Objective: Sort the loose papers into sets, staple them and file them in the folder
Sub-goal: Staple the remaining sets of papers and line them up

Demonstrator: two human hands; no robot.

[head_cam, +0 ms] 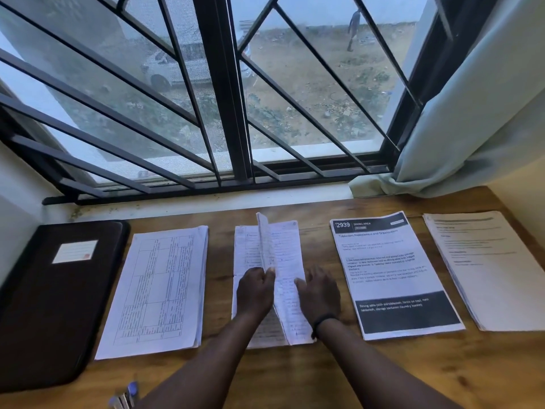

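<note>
Four paper piles lie in a row on the wooden table (pixel 324 373). A pile with printed tables (pixel 159 290) is on the left. In the middle is a handwritten pile (pixel 287 246). My left hand (pixel 255 292) pinches a lifted, folded-up sheet (pixel 264 240) of that pile. My right hand (pixel 318 290) presses flat on the same pile. To the right lie a printed sheet with black bands (pixel 392 273) and a further pale pile (pixel 489 267). A black folder (pixel 53 296) lies shut at the far left.
A stapler-like object with blue and silver parts (pixel 126 395) pokes in at the bottom edge. Behind the table is a barred window (pixel 224 93) with a sill. A pale curtain (pixel 472 119) hangs down onto the table's back right corner.
</note>
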